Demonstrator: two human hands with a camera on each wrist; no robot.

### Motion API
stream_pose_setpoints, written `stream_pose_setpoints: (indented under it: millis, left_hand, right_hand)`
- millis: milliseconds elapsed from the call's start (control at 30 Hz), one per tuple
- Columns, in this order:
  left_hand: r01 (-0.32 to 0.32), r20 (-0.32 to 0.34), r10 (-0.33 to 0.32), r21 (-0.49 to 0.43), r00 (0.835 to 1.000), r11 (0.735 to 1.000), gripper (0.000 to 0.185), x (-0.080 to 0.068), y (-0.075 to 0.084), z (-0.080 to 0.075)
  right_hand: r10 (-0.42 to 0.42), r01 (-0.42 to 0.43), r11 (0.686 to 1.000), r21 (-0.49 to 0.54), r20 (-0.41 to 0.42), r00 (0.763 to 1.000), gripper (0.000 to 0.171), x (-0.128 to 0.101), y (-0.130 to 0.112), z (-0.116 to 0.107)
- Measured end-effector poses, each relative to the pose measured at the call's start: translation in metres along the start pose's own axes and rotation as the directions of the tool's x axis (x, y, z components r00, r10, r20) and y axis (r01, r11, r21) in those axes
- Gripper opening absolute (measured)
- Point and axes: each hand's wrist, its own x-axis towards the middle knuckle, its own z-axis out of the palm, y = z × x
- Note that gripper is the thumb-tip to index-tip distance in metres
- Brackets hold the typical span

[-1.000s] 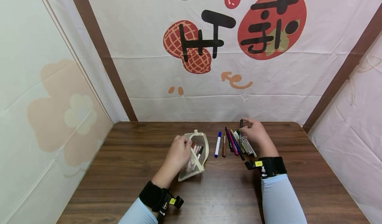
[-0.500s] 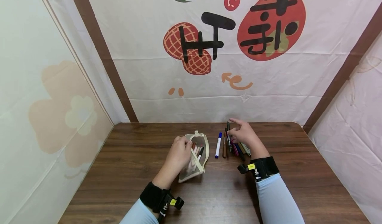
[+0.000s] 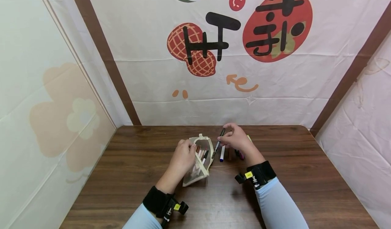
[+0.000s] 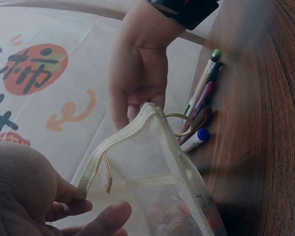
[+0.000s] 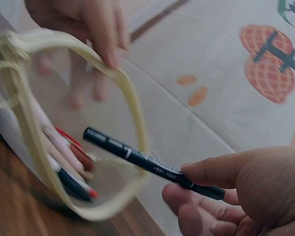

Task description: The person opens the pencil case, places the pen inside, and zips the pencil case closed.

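A cream mesh zip pouch (image 3: pixel 192 178) stands on the table with its mouth spread; several pens and markers lie inside. My left hand (image 3: pixel 182 156) pinches the left edge of its mouth, as the left wrist view shows at the rim (image 4: pixel 86 182). Between thumb and fingers, my right hand (image 3: pixel 236 141) holds a black marker pen (image 3: pixel 218 144) just right of the pouch. In the right wrist view, that marker pen (image 5: pixel 147 164) slants with its far end overlapping the pouch opening (image 5: pixel 136 110).
A white marker with a blue cap (image 3: pixel 222 153) lies right of the pouch. Further right, partly hidden under my right hand, lie several more pens (image 4: pixel 204 93) side by side. A printed cloth wall (image 3: pixel 152 83) rises behind the table's back edge.
My right hand has carried the black marker pen leftward from the loose pens to the pouch, tilting it on the way. The left hand and pouch have stayed put.
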Motion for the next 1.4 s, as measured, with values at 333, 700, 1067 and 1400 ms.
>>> stream_pose_setpoints:
  millis: [333, 700, 1067, 1400]
  left_hand:
    - [-0.013, -0.025, 0.012, -0.014, 1.000, 1.000, 0.024, 0.000, 0.000, -0.001]
    - [0.015, 0.000, -0.015, -0.017, 1.000, 1.000, 0.025, 0.000, 0.000, -0.002]
    - [0.009, -0.016, -0.010, -0.018, 1.000, 1.000, 0.024, -0.001, 0.001, -0.003]
    - [0.001, -0.015, -0.001, -0.013, 1.000, 1.000, 0.024, -0.001, 0.001, -0.003]
  right_hand:
    - [-0.032, 0.036, 0.999, -0.037, 0.099, 0.995, 0.057, -0.002, -0.004, 0.044]
    - [-0.063, 0.098, 0.987, -0.124, 0.262, 0.963, 0.053, -0.006, -0.006, 0.070]
    - [-0.030, 0.060, 0.989, -0.136, 0.210, 0.977, 0.034, -0.008, -0.010, 0.032]
    - [-0.001, -0.021, 0.940, -0.341, -0.066, 0.998, 0.031, -0.007, 0.000, -0.029]
